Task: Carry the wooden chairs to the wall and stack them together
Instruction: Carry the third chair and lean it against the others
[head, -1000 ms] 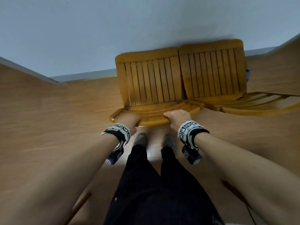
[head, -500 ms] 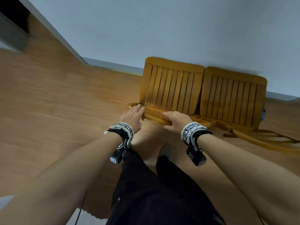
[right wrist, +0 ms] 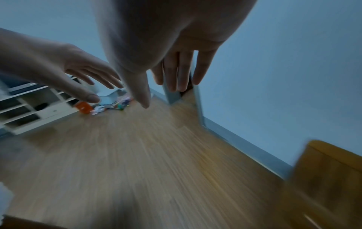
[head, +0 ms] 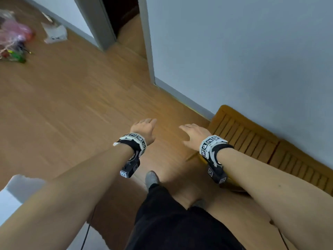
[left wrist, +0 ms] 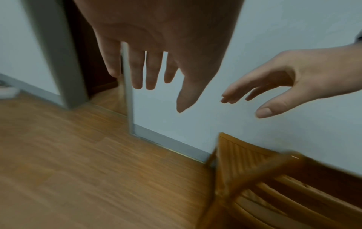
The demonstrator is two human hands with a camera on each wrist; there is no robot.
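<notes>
Two slatted wooden chairs stand side by side against the pale wall (head: 252, 51) at the lower right: the nearer chair (head: 241, 134) and the second chair (head: 295, 165) beyond it. In the left wrist view the nearer chair (left wrist: 274, 178) shows blurred at the bottom right, and in the right wrist view a chair back (right wrist: 329, 170) fills the right corner. My left hand (head: 144, 128) and right hand (head: 193, 134) hover over bare floor, left of the chairs, fingers straight and spread, holding nothing.
A dark open doorway (head: 124, 24) breaks the wall ahead. Plastic bags and small clutter (head: 14, 38) lie on the wooden floor (head: 72, 105) at the far left. A white shelf unit (right wrist: 29, 105) stands against the far wall. My feet and dark trousers (head: 171, 222) are below.
Both hands have let go of the nearer chair's front edge and lifted away to the left. My view has swung left, so the chairs now sit at the lower right.
</notes>
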